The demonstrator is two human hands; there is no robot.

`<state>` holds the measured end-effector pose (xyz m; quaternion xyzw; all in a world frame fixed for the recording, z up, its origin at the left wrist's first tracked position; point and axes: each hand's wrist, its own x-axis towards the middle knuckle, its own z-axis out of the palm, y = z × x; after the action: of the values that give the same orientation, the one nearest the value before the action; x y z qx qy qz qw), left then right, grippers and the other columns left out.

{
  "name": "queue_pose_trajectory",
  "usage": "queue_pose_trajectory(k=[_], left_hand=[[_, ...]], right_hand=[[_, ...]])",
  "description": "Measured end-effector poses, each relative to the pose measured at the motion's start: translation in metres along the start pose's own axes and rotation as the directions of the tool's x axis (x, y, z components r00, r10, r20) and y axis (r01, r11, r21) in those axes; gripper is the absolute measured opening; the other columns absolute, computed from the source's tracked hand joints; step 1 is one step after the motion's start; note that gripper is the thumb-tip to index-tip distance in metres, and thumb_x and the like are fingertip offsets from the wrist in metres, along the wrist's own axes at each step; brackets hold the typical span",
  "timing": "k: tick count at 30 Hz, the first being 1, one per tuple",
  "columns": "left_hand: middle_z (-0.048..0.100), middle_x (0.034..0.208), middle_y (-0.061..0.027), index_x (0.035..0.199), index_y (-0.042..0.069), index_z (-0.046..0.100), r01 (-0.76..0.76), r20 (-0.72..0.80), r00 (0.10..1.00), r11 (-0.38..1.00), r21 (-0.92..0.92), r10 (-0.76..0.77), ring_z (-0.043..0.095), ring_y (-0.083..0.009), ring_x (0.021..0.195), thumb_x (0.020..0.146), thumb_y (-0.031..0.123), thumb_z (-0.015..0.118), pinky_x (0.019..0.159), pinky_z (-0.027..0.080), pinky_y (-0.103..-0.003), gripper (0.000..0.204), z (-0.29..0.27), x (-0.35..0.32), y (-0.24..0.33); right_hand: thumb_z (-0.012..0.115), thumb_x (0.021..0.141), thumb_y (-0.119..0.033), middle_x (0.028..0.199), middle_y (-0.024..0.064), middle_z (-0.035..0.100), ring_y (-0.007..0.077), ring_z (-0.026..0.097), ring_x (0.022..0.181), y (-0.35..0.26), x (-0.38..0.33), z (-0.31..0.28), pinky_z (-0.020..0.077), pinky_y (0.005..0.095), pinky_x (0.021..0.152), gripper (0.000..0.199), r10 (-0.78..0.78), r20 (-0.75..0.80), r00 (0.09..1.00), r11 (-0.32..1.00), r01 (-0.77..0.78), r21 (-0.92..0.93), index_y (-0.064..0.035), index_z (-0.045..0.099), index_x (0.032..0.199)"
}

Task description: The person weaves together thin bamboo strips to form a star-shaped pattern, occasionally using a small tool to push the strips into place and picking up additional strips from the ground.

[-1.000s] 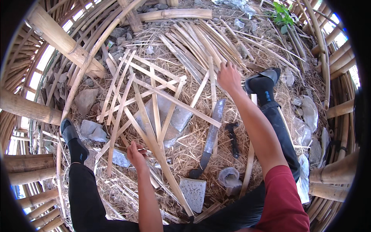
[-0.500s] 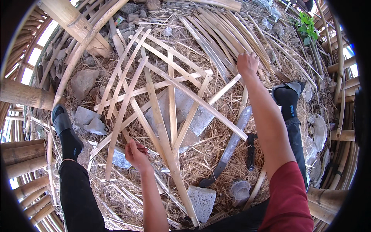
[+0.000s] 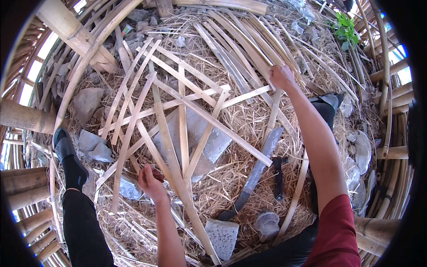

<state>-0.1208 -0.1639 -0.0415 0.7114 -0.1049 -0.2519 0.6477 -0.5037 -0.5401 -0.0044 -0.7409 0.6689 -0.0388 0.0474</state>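
Observation:
Flat, pale bamboo strips lie crossed in an open lattice (image 3: 182,133) on the straw-covered ground. At the lattice's near left side is my left hand (image 3: 152,181), raised with its fingers curled; whether anything is inside them does not show. My right hand (image 3: 282,77) reaches far right to a bundle of bamboo strips (image 3: 242,42), its fingers closed round a strip there. One light strip (image 3: 247,96) runs from the lattice to just beside that hand. A long knife (image 3: 258,173) with a broad grey blade and dark handle lies right of the lattice.
Under the lattice sits a flat grey stone (image 3: 204,138). A pitted pale block (image 3: 222,238), a clear plastic cup (image 3: 267,224) and a black sheath-like object (image 3: 279,178) lie nearby. Rocks (image 3: 88,104) and a thick bamboo pole (image 3: 78,38) are at the left. Bamboo walls flank both sides.
The whole view has shifted slightly left. My right hand stays at the bundle, its fingers closed; the light strip beside it now lies at a flatter angle. My left hand has barely moved.

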Motion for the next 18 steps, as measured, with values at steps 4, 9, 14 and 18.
queue_pose_trajectory(k=[4, 9, 14, 18], left_hand=[[0.053, 0.062, 0.0020, 0.082, 0.008, 0.057, -0.001, -0.013, 1.000, 1.000, -0.005, 0.001, 0.047, -0.0083, 0.051, 0.103, 0.032, 0.063, 0.047, 0.033, -0.025, 0.033, 0.002, -0.003, 0.005], [0.057, 0.063, 0.0012, 0.082, 0.008, 0.059, -0.017, -0.002, 1.000, 0.999, 0.030, 0.017, 0.048, -0.0076, 0.051, 0.103, 0.034, 0.062, 0.047, 0.034, -0.025, 0.033, 0.008, -0.009, 0.007], [0.059, 0.066, 0.0004, 0.083, 0.007, 0.059, 0.009, -0.027, 1.000, 1.000, -0.006, -0.010, 0.050, -0.0081, 0.054, 0.103, 0.034, 0.061, 0.048, 0.036, -0.025, 0.034, 0.015, -0.009, 0.013], [0.059, 0.070, -0.0004, 0.084, 0.007, 0.059, -0.080, -0.033, 0.996, 0.997, 0.017, 0.081, 0.052, -0.0088, 0.059, 0.103, 0.033, 0.061, 0.049, 0.038, -0.026, 0.033, 0.005, -0.002, 0.000]], right_hand=[[0.062, 0.089, -0.023, 0.113, 0.0218, 0.072, 0.0401, 0.067, 0.112, -0.024, -0.002, -0.017, 0.0516, 0.0506, 0.096, 0.027, -0.046, 0.075, 0.996, 0.996, 0.040, 0.085, -0.0054, 0.075, 0.105], [0.061, 0.087, -0.018, 0.116, 0.0236, 0.072, 0.0402, 0.067, 0.112, -0.010, 0.004, -0.019, 0.0524, 0.0485, 0.096, 0.030, 0.102, -0.230, 0.968, 0.991, -0.080, 0.105, -0.0059, 0.074, 0.111], [0.059, 0.086, -0.014, 0.115, 0.0226, 0.071, 0.0399, 0.065, 0.115, 0.002, 0.007, 0.005, 0.0506, 0.0488, 0.100, 0.031, 0.305, 0.045, 0.951, 0.920, -0.306, 0.246, -0.0046, 0.072, 0.112], [0.055, 0.088, -0.016, 0.130, 0.0215, 0.063, 0.0423, 0.056, 0.128, -0.043, -0.008, 0.013, 0.0470, 0.0486, 0.106, 0.038, 0.158, -0.184, 0.970, 0.987, -0.150, 0.058, -0.0035, 0.067, 0.122]])
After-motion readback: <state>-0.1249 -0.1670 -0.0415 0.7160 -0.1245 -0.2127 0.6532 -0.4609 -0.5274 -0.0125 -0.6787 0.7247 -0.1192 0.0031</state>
